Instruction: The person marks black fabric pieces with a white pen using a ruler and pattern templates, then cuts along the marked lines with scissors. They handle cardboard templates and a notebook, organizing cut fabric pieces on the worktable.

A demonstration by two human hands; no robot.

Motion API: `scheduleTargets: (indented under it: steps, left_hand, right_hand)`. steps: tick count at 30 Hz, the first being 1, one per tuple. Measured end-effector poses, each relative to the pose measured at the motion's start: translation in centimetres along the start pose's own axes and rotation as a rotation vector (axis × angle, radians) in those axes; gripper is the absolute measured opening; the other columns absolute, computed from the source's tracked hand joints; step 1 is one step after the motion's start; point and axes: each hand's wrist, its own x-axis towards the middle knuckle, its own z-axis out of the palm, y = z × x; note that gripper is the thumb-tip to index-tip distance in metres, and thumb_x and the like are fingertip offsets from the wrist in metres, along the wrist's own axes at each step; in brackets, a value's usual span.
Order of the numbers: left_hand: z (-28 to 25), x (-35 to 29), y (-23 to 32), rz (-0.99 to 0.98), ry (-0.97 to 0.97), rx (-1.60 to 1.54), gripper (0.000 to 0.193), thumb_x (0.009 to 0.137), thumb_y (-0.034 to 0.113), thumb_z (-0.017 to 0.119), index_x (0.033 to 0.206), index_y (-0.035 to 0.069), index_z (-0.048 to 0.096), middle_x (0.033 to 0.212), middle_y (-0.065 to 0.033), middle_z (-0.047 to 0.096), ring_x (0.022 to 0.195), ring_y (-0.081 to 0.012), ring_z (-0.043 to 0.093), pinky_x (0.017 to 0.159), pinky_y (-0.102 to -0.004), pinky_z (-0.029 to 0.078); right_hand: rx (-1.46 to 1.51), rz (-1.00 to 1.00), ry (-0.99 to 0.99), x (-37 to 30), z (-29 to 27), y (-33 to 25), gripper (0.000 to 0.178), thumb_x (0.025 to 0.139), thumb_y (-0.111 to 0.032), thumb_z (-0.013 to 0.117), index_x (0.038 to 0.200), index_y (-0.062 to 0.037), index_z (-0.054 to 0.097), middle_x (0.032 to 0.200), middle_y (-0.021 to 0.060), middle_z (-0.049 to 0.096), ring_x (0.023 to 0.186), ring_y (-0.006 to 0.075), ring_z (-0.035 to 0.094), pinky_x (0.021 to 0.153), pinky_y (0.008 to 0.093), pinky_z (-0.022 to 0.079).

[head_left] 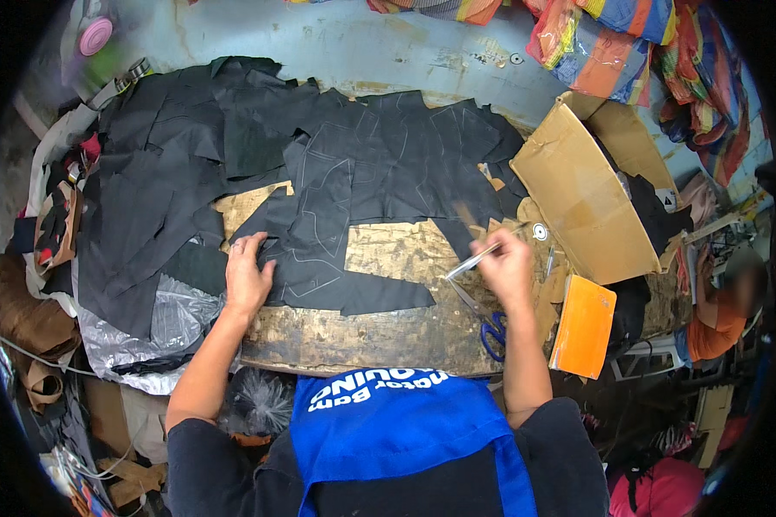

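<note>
Black leather-like sheets (319,155) overlap across the wooden work board, with thin pale outlines drawn on several of them. My left hand (247,274) rests open, fingers stretched over the left edge of a black piece. In my right hand (507,265), a slim silvery-white pen (472,260) is pinched, its tip pointing down and left over the board. Scissors (491,332) with blue handles lie beside my right forearm, which hides part of them. A narrow black strip (388,295) reaches rightward along the near side of the board.
An orange book (583,327) lies right of my forearm, near an open cardboard box (586,189) holding black material. Clear plastic (181,319) hangs at the board's left edge. Bare wood (388,250) shows between pieces. A person in orange (717,323) sits far right.
</note>
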Motion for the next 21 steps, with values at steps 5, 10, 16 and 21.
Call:
scheduleTargets:
  steps: [5,10,16,21]
  left_hand:
    - [1.1,-4.9,7.6,0.222,-0.213,-0.269,0.011,0.072,0.010,0.070,0.080,0.004,0.065,0.080,-0.0128,0.064,0.077,-0.0290,0.061,0.071,-0.0372,0.049]
    - [4.8,-8.1,11.3,0.429,-0.412,-0.409,0.020,0.078,0.016,0.067,0.093,0.003,0.064,0.100,-0.0129,0.062,0.100,-0.0297,0.056,0.087,-0.0394,0.045]
    - [7.6,-8.0,11.3,0.469,-0.684,0.013,0.067,0.084,0.048,0.054,0.133,0.005,0.041,0.142,-0.0174,0.031,0.137,-0.0301,0.021,0.105,-0.0612,0.014]
    - [8.0,-8.4,11.0,0.433,-0.613,-0.015,0.073,0.081,0.053,0.056,0.132,0.003,0.041,0.142,-0.0151,0.034,0.135,-0.0290,0.025,0.105,-0.0603,0.015]
  right_hand:
    - [0.033,-0.335,-0.340,-4.1,5.6,-2.1,0.024,0.062,-0.007,0.079,0.067,-0.0040,0.055,0.065,0.0077,0.057,0.059,0.0193,0.056,0.055,0.0295,0.044]
    - [0.164,-0.290,-0.288,-3.7,7.0,-1.6,0.026,0.065,-0.016,0.079,0.078,-0.0035,0.060,0.078,0.0095,0.064,0.069,0.0219,0.062,0.065,0.0321,0.048]
    - [0.726,0.347,-0.113,-3.5,4.0,-0.4,0.043,0.099,-0.038,0.035,0.102,0.0007,0.054,0.072,0.0096,0.061,0.058,0.0149,0.061,0.053,0.0226,0.047]
    - [0.692,0.374,-0.135,-4.7,5.3,-0.6,0.029,0.096,-0.024,0.047,0.098,0.0047,0.054,0.071,0.0094,0.061,0.058,0.0143,0.061,0.053,0.0219,0.049]
